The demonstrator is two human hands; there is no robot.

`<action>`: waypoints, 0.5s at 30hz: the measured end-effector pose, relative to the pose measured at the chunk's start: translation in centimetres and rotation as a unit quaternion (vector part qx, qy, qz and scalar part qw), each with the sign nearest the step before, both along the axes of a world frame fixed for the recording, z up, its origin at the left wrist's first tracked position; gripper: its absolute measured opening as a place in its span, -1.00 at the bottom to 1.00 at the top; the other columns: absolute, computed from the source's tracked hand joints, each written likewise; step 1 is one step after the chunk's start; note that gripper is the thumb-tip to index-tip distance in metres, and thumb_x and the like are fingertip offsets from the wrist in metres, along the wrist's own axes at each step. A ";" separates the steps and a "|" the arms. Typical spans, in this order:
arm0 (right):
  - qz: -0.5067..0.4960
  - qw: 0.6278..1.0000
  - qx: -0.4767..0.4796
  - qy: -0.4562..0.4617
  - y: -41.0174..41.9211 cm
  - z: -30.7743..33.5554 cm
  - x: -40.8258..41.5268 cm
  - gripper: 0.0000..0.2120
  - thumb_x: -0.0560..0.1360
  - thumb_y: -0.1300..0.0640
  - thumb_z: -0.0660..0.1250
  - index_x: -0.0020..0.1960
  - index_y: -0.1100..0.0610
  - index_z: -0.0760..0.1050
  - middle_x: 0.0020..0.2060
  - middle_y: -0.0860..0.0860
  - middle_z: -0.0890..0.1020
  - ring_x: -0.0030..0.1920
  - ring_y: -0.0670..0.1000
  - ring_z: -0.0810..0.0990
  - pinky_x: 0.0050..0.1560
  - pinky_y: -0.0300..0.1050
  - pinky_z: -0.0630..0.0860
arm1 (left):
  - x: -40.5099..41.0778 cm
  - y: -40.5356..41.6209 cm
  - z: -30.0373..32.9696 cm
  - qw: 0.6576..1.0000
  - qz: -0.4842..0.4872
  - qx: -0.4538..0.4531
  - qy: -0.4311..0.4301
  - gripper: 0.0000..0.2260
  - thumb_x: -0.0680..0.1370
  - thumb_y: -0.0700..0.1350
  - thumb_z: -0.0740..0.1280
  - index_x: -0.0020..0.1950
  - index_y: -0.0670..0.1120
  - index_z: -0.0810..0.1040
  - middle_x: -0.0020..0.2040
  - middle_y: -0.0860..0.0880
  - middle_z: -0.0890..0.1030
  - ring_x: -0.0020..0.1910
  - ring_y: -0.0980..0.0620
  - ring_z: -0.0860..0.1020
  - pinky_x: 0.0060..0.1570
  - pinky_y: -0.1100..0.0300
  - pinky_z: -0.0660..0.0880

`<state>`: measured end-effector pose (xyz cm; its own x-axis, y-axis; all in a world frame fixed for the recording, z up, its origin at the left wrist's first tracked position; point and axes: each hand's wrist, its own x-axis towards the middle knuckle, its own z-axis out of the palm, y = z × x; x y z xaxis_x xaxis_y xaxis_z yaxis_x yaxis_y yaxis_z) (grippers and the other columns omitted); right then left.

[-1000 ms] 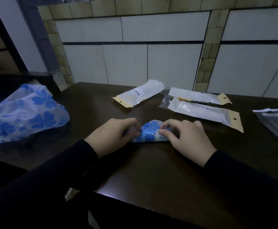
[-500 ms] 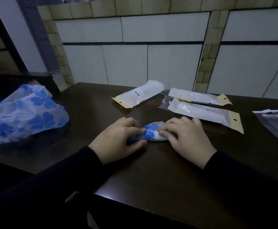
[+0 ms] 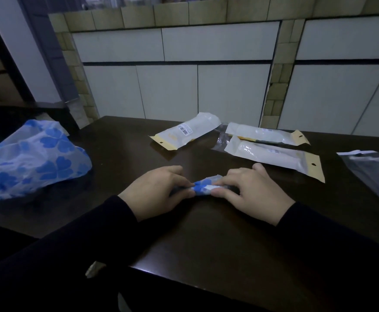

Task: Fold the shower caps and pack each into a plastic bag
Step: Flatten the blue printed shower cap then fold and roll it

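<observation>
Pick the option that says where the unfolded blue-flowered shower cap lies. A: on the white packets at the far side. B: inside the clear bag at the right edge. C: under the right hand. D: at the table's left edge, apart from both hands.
D: the unfolded shower cap lies loosely heaped at the left edge of the table, well away from the left hand and the right hand, which grip a small folded cap between them.
</observation>
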<state>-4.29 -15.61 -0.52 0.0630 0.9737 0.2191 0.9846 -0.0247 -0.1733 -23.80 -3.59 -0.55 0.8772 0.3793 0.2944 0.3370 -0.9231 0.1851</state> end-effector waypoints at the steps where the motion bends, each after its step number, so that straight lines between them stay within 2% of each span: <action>1: 0.001 1.000 0.003 0.005 0.0 0.0 0.0 -0.60 0.56 -0.29 0.05 0.27 -0.20 0.48 -0.10 -0.15 0.54 -0.06 -0.16 0.46 0.07 -0.11 0.23 | 0.0 0.0 0.0 1.000 0.002 -0.009 0.003 -0.74 0.57 0.10 0.28 0.17 0.07 0.64 -0.22 0.18 0.39 -0.20 0.17 0.46 -0.13 0.13 0.49; 5: -0.017 0.998 0.056 0.010 -0.2 -0.4 -0.4 -0.67 0.53 -0.29 0.08 0.19 -0.20 0.41 -0.13 -0.17 0.55 -0.07 -0.15 0.44 0.10 -0.10 0.25 | 0.2 0.2 0.2 1.000 0.017 -0.021 0.015 -0.75 0.59 0.09 0.25 0.17 0.07 0.62 -0.16 0.17 0.42 -0.14 0.17 0.48 -0.05 0.09 0.50; 7: -0.022 0.997 0.076 -0.025 -0.2 -0.7 -0.6 -0.66 0.53 -0.30 0.08 0.17 -0.18 0.42 -0.06 -0.18 0.56 -0.02 -0.12 0.42 0.11 -0.08 0.24 | 0.4 0.1 0.3 1.000 0.016 -0.018 0.018 -0.77 0.59 0.07 0.26 0.18 0.07 0.60 -0.10 0.17 0.46 -0.11 0.19 0.47 -0.03 0.15 0.48; 10: -0.010 0.994 0.090 -0.062 -0.1 -1.0 -0.3 -0.60 0.46 -0.35 0.15 0.15 -0.17 0.50 0.04 -0.25 0.52 0.05 -0.12 0.38 0.00 -0.13 0.12 | 0.5 0.0 0.6 0.999 0.026 -0.018 0.012 -0.86 0.58 0.04 0.29 0.12 0.11 0.53 -0.04 0.19 0.56 -0.05 0.18 0.50 -0.04 0.20 0.45; 12: -0.012 0.993 0.097 -0.069 0.1 -0.9 -0.1 -0.62 0.47 -0.33 0.16 0.14 -0.18 0.53 0.02 -0.25 0.54 0.02 -0.12 0.38 -0.05 -0.15 0.05 | 0.6 0.1 0.6 0.999 0.040 -0.013 0.019 -0.88 0.58 0.04 0.27 0.09 0.12 0.54 -0.02 0.16 0.60 -0.01 0.14 0.53 -0.03 0.17 0.46; 15: -0.040 0.995 0.077 -0.041 0.7 -0.7 -0.1 -0.67 0.53 -0.28 0.12 0.15 -0.20 0.54 -0.04 -0.20 0.58 -0.01 -0.10 0.39 -0.03 -0.14 0.06 | 1.0 0.2 0.7 0.996 0.080 0.006 0.027 -0.82 0.60 0.06 0.22 0.14 0.13 0.56 0.01 0.09 0.62 0.04 0.06 0.53 0.00 0.13 0.45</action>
